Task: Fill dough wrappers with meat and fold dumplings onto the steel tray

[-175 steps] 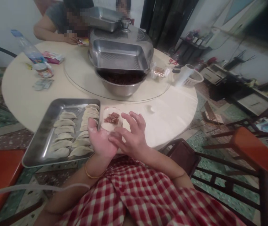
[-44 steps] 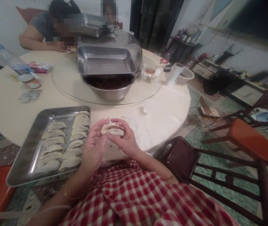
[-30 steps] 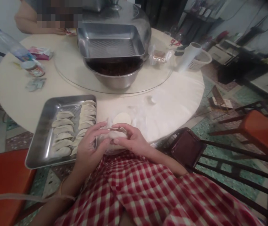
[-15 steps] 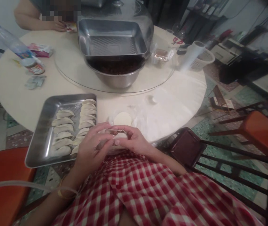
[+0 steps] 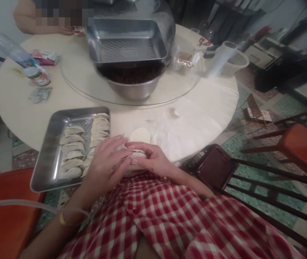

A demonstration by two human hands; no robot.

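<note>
Between my two hands is a dumpling (image 5: 138, 154), its wrapper folded over with the edges brought together. My left hand (image 5: 107, 158) pinches its left side, fingers over the top. On the other side, the thumb and forefinger of my right hand (image 5: 153, 158) press its edge. Just beyond my fingers lies a stack of round dumpling wrappers (image 5: 140, 135) on thin plastic. Left of my hands, a metal tray (image 5: 45, 151) holds rows of folded dumplings (image 5: 72, 147); my left hand covers its near right part.
A steel bowl (image 5: 134, 91) of dark filling stands on the glass turntable (image 5: 80, 90), a second metal tray (image 5: 126, 27) resting above it. A bottle (image 5: 10, 46) and jar (image 5: 36, 76) stand left; a white basket (image 5: 234, 63) is right. Another person's arm (image 5: 29, 21) rests at the far edge.
The wrapper's gap, open with filling showing before, is now closed between my fingers. My hands stay in nearly the same place; the view has shifted slightly.
</note>
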